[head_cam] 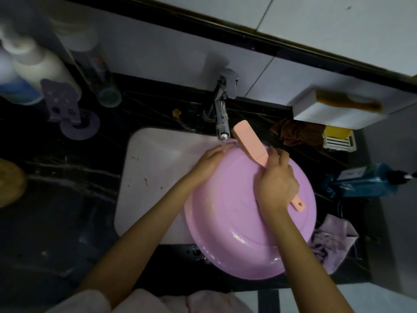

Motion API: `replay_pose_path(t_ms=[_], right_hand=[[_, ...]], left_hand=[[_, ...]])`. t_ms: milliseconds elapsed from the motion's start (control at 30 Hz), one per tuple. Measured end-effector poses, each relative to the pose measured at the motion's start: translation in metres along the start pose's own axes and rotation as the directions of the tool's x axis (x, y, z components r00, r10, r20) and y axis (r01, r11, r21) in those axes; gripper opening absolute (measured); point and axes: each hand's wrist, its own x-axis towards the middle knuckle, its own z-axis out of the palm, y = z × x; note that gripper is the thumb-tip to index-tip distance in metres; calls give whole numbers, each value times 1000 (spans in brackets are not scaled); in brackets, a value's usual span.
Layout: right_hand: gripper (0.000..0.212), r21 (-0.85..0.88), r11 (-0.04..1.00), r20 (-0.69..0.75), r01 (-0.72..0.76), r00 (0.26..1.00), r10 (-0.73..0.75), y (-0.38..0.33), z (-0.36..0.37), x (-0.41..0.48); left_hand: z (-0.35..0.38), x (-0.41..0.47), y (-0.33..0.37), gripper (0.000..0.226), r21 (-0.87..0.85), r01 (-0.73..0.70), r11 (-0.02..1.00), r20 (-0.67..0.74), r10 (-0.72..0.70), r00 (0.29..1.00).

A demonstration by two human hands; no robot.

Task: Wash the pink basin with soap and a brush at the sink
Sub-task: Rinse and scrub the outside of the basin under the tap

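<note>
Both hands are at work on the basin. The left hand [211, 160] reaches to the far rim of the pink basin [228, 222] and holds it there, fingers laid over the edge, right where a thin stream of water falls from the faucet [222, 109]. The right hand [276, 184] is wrapped around the handle of a pink brush [247, 140], fingers curled over it. The brush's flat, oblong head sticks out past the basin's far rim, just beside the faucet spout, and the handle's end with its small hole shows below the hand.

The basin lies tilted over the right part of the white sink [153, 168], its broad round face turned up and wet. Its near edge hangs out over the front of the dark marbled counter [67, 177]. Whether that face is the inside or the underside I cannot tell.

Behind the basin to the right, a brown cloth [295, 133] is bunched on the counter next to a white slatted soap holder [339, 142] with a yellow bar in it. Above them a white box [327, 114] juts from the tiled wall with a yellowish-brown brush lying on top. Farther right a blue bottle [361, 181] lies on its side, and a lilac cloth [334, 240] is crumpled just beside the basin's right edge.

Left of the sink stand a purple holder [65, 105], some white bottles [38, 71] and a clear bottle [97, 71], all blurred.
</note>
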Motion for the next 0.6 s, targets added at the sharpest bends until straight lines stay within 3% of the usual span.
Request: replay_pose_path(t_ms=[100, 167, 300, 434, 467, 534, 600], right_hand=[[53, -18, 1000, 21, 9, 1000, -8, -2, -1, 1], [53, -28, 1000, 29, 2, 1000, -1, -3, -1, 3], [52, -35, 999, 40, -11, 999, 12, -4, -1, 3], [51, -52, 999, 64, -10, 998, 14, -7, -3, 4], [52, -53, 999, 67, -10, 998, 14, -7, -4, 4], [53, -60, 998, 76, -9, 997, 13, -6, -5, 3], [54, -58, 998, 79, -12, 997, 17, -5, -6, 2]], left_hand=[[-4, 18, 12, 31, -20, 94, 995, 49, -93, 995], [-5, 12, 10, 33, -55, 120, 991, 8, -119, 993], [-1, -37, -9, 35, -143, 132, 981, -256, -165, 952], [-16, -79, -34, 22, -260, 7, 965, -480, -136, 866], [-21, -85, -38, 18, -256, -28, 966, -540, -119, 833], [-27, -89, -49, 12, -81, 62, 995, -615, -99, 782], [-24, -89, -57, 10, 29, 232, 972, -512, -185, 839]])
